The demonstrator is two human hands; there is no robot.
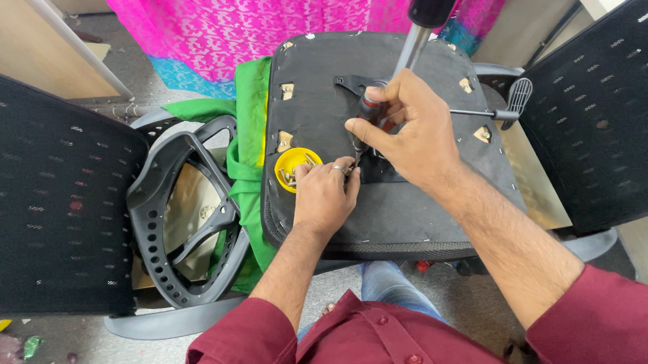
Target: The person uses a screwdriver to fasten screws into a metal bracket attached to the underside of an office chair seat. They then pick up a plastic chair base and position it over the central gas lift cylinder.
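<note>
Lying upside down, the big black padded chair seat (411,208) fills the middle. On it, the right hand (408,125) is closed round a dark-handled screwdriver (368,109) standing almost upright, tip down. Just below-left, the left hand (326,193) pinches something small by the tip, beside a small round yellow lid (287,162).

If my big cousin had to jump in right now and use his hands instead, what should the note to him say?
Right hand: gripping a red-and-black screwdriver, tip down on the black mechanism plate of the upturned chair seat.
Left hand: resting on the seat beside the tip, fingers pinched at the screw spot; whether it holds a screw is hidden.
Things: yellow cup of screws sits left of that hand; gas-lift column stands up from the plate; an armrest frame lies on the left.
Done: plate is on the seat.
Left: the screw under the tip looks unfinished; I cannot tell about the others.
</note>
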